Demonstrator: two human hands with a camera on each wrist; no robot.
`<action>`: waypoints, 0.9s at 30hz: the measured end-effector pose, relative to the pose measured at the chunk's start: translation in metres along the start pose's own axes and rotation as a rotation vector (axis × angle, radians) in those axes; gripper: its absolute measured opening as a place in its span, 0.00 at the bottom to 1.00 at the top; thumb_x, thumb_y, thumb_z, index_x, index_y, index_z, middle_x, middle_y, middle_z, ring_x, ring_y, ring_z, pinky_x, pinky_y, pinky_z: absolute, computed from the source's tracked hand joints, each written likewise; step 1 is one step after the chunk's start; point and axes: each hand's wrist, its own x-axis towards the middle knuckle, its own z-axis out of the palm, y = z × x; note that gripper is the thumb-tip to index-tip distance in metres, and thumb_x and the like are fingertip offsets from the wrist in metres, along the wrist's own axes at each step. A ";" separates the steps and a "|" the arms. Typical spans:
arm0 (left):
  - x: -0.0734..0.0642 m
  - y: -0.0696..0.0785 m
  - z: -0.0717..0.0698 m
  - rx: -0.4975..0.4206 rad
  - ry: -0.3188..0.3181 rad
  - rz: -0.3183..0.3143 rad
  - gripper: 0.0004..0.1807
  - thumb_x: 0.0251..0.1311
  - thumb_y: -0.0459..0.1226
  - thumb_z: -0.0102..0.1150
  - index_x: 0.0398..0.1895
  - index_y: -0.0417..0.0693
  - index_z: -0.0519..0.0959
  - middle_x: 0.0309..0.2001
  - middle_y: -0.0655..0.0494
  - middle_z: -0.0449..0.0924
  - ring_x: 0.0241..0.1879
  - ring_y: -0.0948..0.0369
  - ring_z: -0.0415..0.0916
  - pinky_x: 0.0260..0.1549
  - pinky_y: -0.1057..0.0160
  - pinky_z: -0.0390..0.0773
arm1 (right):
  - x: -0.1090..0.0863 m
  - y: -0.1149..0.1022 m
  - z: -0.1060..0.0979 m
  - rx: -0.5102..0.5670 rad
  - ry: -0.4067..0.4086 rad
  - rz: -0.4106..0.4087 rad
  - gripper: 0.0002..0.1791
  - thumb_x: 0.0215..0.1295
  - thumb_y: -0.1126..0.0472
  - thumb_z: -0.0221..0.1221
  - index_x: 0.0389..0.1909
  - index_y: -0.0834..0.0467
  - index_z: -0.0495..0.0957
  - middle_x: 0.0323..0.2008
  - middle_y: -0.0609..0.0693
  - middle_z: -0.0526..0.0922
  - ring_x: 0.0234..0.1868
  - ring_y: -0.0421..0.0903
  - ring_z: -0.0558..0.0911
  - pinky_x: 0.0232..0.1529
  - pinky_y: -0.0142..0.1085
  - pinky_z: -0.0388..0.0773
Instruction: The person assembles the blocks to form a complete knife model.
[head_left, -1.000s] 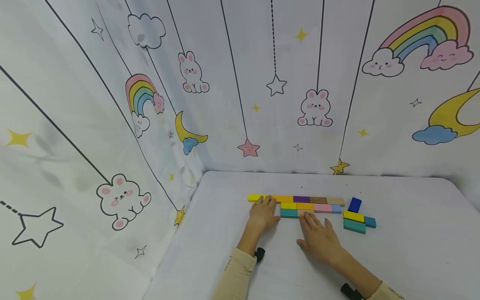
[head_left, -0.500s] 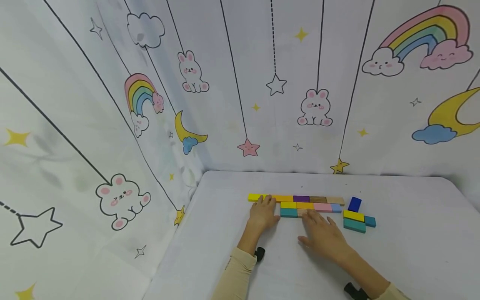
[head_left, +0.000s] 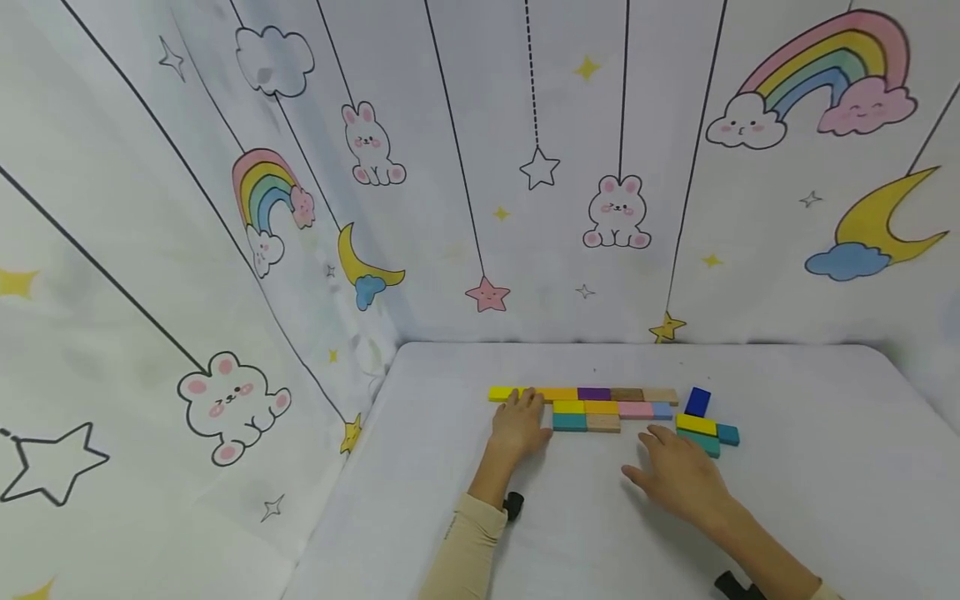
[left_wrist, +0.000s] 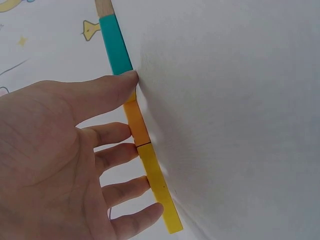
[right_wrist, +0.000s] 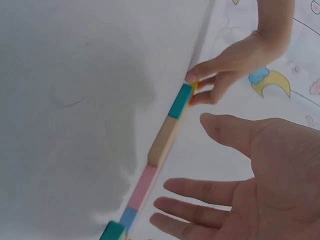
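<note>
Colored wooden blocks lie in three joined rows on the white table. My left hand (head_left: 517, 427) rests at the left end, its fingertips touching the long yellow block (left_wrist: 160, 187) and the orange block (left_wrist: 137, 122) of the back row. Its thumb lies by the left end of the teal block (head_left: 569, 422). Beside that teal block is a light wood block (head_left: 603, 423). My right hand (head_left: 682, 475) hovers with fingers spread and holds nothing, near the green block (head_left: 705, 445), which it partly covers. A pink block (head_left: 636, 410) and a light blue block (head_left: 662, 410) sit in the middle row.
Right of the rows, a dark blue block (head_left: 697, 402), a yellow block (head_left: 696, 424) and a small teal-blue block (head_left: 727, 434) lie grouped with the green one. A patterned cloth wall (head_left: 442, 208) stands behind the white table (head_left: 420, 467).
My right hand has come off the light wood block and moved right, toward the separate group of blocks. The left hand stays at the rows' left end. The head view has shifted slightly.
</note>
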 end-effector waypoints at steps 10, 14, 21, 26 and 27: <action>-0.004 -0.001 -0.004 -0.007 0.002 0.001 0.37 0.71 0.54 0.62 0.78 0.52 0.65 0.80 0.54 0.60 0.79 0.47 0.56 0.74 0.43 0.64 | -0.010 0.035 -0.008 0.013 0.036 0.054 0.41 0.64 0.41 0.70 0.58 0.76 0.78 0.59 0.75 0.78 0.59 0.73 0.78 0.56 0.66 0.79; -0.005 0.001 -0.006 -0.002 -0.002 0.000 0.37 0.72 0.54 0.62 0.79 0.52 0.65 0.80 0.55 0.60 0.79 0.47 0.56 0.74 0.43 0.64 | -0.015 0.052 -0.006 -0.027 0.027 0.068 0.42 0.63 0.41 0.71 0.56 0.78 0.77 0.55 0.76 0.79 0.56 0.74 0.79 0.55 0.66 0.78; -0.005 0.002 -0.008 0.008 -0.012 -0.008 0.38 0.71 0.54 0.62 0.79 0.53 0.64 0.80 0.55 0.59 0.80 0.48 0.55 0.75 0.44 0.63 | -0.022 0.068 -0.004 -0.096 0.010 0.015 0.38 0.61 0.44 0.72 0.53 0.76 0.79 0.53 0.74 0.81 0.56 0.72 0.80 0.56 0.68 0.76; -0.006 0.002 -0.009 -0.012 -0.007 -0.009 0.38 0.71 0.53 0.63 0.79 0.53 0.65 0.80 0.55 0.60 0.79 0.48 0.56 0.75 0.43 0.63 | -0.022 0.068 -0.003 -0.105 0.027 -0.020 0.35 0.60 0.45 0.73 0.54 0.72 0.82 0.53 0.72 0.81 0.54 0.71 0.81 0.55 0.65 0.79; -0.006 0.002 -0.009 -0.018 -0.006 -0.009 0.38 0.71 0.53 0.63 0.79 0.52 0.65 0.80 0.55 0.60 0.79 0.47 0.56 0.75 0.43 0.63 | -0.022 0.067 -0.003 -0.110 0.029 -0.024 0.35 0.60 0.45 0.73 0.54 0.71 0.82 0.53 0.72 0.81 0.54 0.71 0.81 0.55 0.66 0.79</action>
